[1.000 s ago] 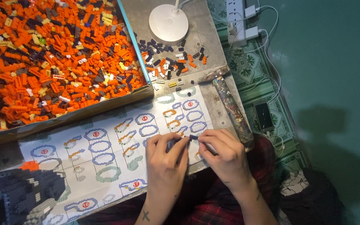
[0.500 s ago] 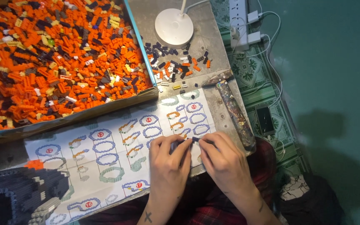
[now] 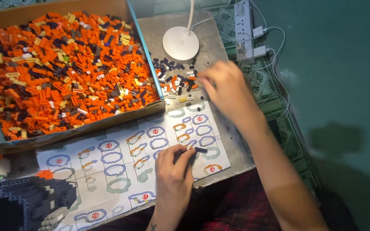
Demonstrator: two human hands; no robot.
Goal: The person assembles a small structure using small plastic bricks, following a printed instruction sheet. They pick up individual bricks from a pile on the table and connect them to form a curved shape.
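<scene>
Left hand (image 3: 174, 171) pinches a dark brick (image 3: 201, 149) over the sheet (image 3: 120, 171); right hand (image 3: 228, 87), blurred, grip unclear, could scatter the loose bricks (image 3: 174, 81).

Right hand (image 3: 228, 92) motion-blurred, fingertips unclear; dark brick model (image 3: 20, 203) cut by bottom-left edge; lamp (image 3: 180, 42) top cropped.

Plastic bricks, cardboard, paper and worn grey tabletop

The small bricks (image 3: 65, 68) looked like hard plastic with a slight sheen, heaped in a matt cardboard box (image 3: 120, 117); the instruction sheet (image 3: 142, 149) was smooth printed paper, the lamp base (image 3: 180, 43) smooth white plastic, the table (image 3: 217, 32) a dull, scuffed grey surface, and the dark piece (image 3: 200, 149) by the left hand (image 3: 173, 171) was plastic too.
</scene>
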